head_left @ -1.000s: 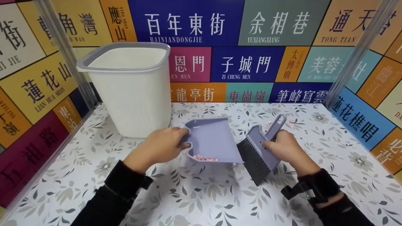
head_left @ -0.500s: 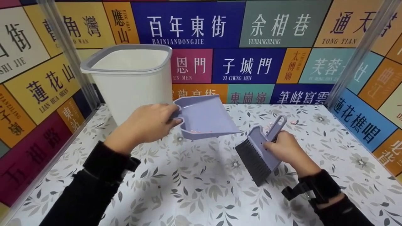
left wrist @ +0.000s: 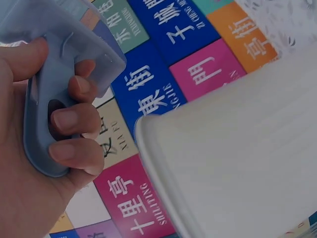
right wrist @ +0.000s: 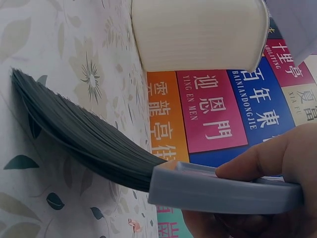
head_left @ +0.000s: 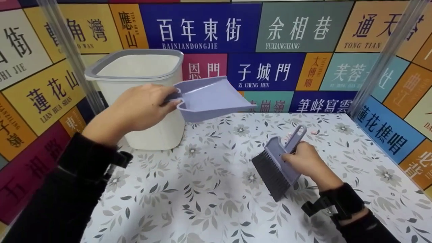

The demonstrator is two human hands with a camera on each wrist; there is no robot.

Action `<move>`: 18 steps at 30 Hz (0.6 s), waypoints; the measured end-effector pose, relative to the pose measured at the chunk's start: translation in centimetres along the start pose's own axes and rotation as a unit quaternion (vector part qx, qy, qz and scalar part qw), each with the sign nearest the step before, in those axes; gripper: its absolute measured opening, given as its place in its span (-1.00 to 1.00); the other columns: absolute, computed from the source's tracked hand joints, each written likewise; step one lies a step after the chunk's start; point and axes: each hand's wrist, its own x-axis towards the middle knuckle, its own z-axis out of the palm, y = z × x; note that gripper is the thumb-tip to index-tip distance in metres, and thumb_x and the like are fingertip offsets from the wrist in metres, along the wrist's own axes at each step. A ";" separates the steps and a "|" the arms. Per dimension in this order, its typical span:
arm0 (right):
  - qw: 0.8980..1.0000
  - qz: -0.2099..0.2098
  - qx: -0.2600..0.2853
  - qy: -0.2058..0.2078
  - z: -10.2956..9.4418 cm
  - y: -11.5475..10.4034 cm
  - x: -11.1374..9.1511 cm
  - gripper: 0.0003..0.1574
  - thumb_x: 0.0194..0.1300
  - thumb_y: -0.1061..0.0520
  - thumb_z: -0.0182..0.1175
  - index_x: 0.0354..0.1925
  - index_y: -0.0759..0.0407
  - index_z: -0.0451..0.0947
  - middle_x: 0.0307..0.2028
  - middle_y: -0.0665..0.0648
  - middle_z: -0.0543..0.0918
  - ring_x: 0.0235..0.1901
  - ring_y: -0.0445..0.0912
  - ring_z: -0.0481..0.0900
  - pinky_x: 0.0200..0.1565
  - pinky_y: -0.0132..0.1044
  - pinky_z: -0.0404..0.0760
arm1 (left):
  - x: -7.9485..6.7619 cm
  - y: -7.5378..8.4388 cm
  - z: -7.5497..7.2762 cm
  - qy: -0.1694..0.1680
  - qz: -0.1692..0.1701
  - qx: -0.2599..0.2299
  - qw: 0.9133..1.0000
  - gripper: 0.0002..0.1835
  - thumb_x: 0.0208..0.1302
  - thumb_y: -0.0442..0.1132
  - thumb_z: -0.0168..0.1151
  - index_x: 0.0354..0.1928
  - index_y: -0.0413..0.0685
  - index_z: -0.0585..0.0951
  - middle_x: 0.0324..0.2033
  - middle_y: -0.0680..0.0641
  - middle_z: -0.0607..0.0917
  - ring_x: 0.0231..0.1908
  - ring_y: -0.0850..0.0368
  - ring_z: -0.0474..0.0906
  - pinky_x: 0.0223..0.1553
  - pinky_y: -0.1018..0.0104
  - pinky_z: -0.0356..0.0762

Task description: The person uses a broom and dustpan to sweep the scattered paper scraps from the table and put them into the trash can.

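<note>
My left hand [head_left: 140, 106] grips the handle of a lilac dustpan [head_left: 212, 96], raised above the table in front of the bin's right side. In the left wrist view the fingers curl round the dustpan handle [left wrist: 37, 129]. The pan's inner floor is seen at a slant, and no scraps can be made out in it. My right hand [head_left: 303, 160] holds a lilac hand brush [head_left: 281, 158] by its body, its dark bristles [head_left: 270, 175] slanting down to the left. The right wrist view shows those bristles [right wrist: 84, 129] close to the tabletop; whether they touch is unclear.
A white bin [head_left: 155, 135] with a grey rim [head_left: 135, 77] stands at the back left. Small pinkish scraps [head_left: 313, 132] lie behind the brush on the floral-patterned table [head_left: 209, 202]. Printed sign panels [head_left: 199, 28] wall the back and sides, with clear posts at the corners.
The left hand has lifted the dustpan up and to the left, towards the bin. Pinkish scraps seen in the pan earlier are out of sight now. The right hand and brush have barely moved.
</note>
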 end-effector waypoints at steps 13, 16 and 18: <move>1.000 0.002 -0.001 -0.002 -0.1 0.2 -0.1 -0.62 0.21 0.16 0.31 -0.21 0.53 0.60 -0.38 0.28 0.70 -0.41 0.02 0.64 -0.41 -0.23 0.66 | 0.4 -4.2 -7.4 -0.020 -0.093 0.035 0.995 -0.32 0.69 0.24 -0.20 0.52 -0.05 0.47 -0.01 -0.23 0.68 -0.25 -0.10 0.52 -0.32 0.06 0.43; 1.000 0.003 0.003 -0.002 -0.1 0.1 -0.1 -0.62 0.21 0.17 0.30 -0.19 0.54 0.60 -0.37 0.30 0.71 -0.41 0.01 0.65 -0.40 -0.25 0.67 | 0.1 -5.8 -8.2 -0.020 -0.121 0.026 0.992 -0.30 0.70 0.24 -0.22 0.54 -0.09 0.44 0.11 -0.33 0.66 -0.13 -0.19 0.52 -0.26 0.01 0.41; 1.000 0.005 0.006 -0.003 -0.1 0.0 -0.1 -0.62 0.21 0.18 0.29 -0.19 0.54 0.60 -0.36 0.30 0.72 -0.41 0.01 0.66 -0.39 -0.26 0.68 | -0.1 -6.7 -8.5 -0.022 -0.143 0.023 0.989 -0.29 0.70 0.23 -0.23 0.55 -0.15 0.41 0.21 -0.42 0.61 0.00 -0.28 0.51 -0.16 -0.09 0.43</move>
